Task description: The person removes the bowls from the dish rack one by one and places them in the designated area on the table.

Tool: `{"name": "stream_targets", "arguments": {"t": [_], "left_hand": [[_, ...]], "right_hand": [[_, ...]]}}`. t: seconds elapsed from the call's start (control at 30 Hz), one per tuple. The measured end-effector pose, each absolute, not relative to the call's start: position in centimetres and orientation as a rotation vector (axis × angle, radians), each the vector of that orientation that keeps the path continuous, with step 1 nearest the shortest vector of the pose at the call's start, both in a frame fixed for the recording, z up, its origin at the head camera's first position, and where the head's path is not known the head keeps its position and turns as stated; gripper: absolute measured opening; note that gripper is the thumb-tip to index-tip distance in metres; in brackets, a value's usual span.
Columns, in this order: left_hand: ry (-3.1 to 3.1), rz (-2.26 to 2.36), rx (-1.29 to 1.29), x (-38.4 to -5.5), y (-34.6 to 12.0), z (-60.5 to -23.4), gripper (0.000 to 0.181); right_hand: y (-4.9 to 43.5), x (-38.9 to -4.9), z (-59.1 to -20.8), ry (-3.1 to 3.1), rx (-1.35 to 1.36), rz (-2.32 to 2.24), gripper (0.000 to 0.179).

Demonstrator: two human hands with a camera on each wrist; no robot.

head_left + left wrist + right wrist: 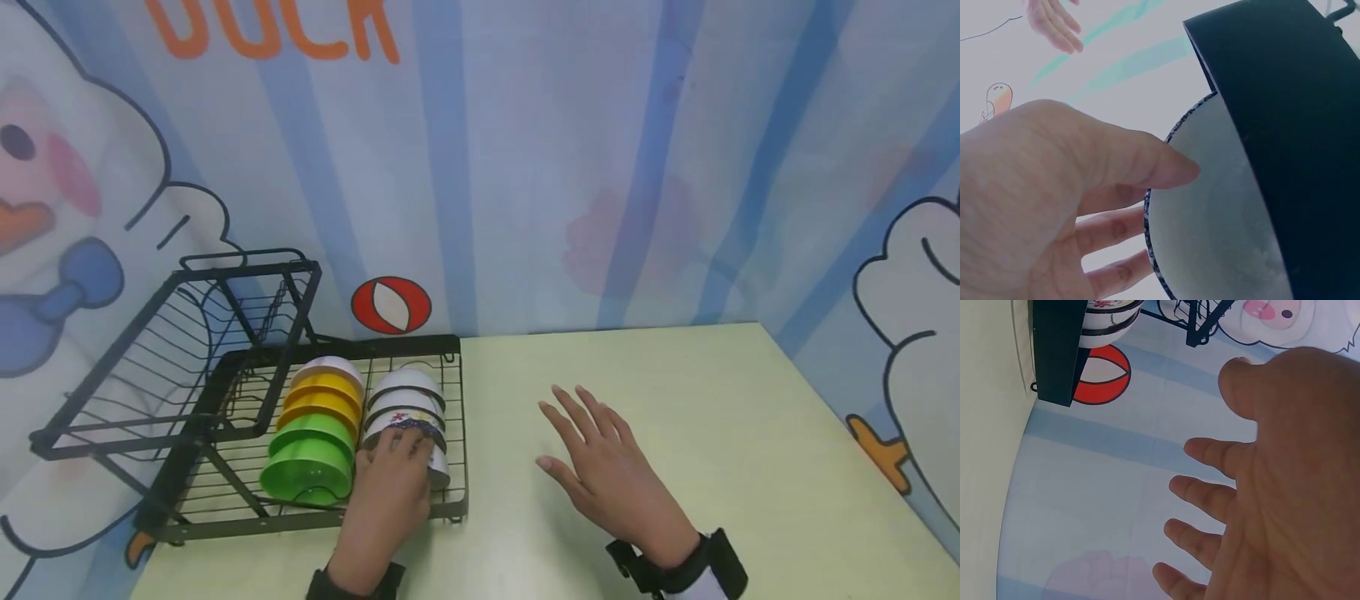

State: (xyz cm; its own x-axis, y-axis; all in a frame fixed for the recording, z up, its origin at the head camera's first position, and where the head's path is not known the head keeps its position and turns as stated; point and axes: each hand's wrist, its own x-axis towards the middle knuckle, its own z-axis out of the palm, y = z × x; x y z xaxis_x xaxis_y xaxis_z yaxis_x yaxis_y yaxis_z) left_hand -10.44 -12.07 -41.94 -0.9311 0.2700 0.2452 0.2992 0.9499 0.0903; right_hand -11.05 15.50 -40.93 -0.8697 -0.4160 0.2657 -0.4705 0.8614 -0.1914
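A black wire dish rack (405, 343) holds two rows of bowls standing on edge. My left hand (393, 479) is at the front of the right row, of white bowls (405, 382). In the left wrist view it pinches a white bowl (1210, 219) with a dark speckled rim, the thumb inside and fingers outside; the bowl is partly hidden behind the rack's dark side. Green bowls (307, 471) and yellow bowls (322, 392) fill the left row, with a white one at the back. My right hand (611, 479) hovers over the table, fingers spread, holding nothing.
An upper wire tier (135, 367) rises on the rack's left side. The pale yellow table (750, 467) stretches to the right of the rack. Behind stands a blue striped backdrop (517, 183) with cartoon ducks and a red-and-white ball (367, 306) printed on it.
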Motion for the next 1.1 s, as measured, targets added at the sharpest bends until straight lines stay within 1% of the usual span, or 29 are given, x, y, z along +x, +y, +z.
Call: {"name": "stream_targets", "arguments": {"t": [0.47,0.93,1.1], "left_hand": [[-2.883,-0.122,-0.41,-11.1,-12.0,-41.7,0.042],[-2.972,-0.175,-0.408,-9.8,-12.3,-41.7,0.044],[-2.94,-0.163,-0.429,-10.0,-12.3,-41.5,0.043]], "right_hand": [[15.4,-11.6,-40.5,-2.82,0.685,0.383,0.065],[15.6,-10.4,-40.3,-2.852,0.651,0.42,0.064],[15.8,-10.7,-40.4,-2.839,0.645,0.419,0.063]]}}
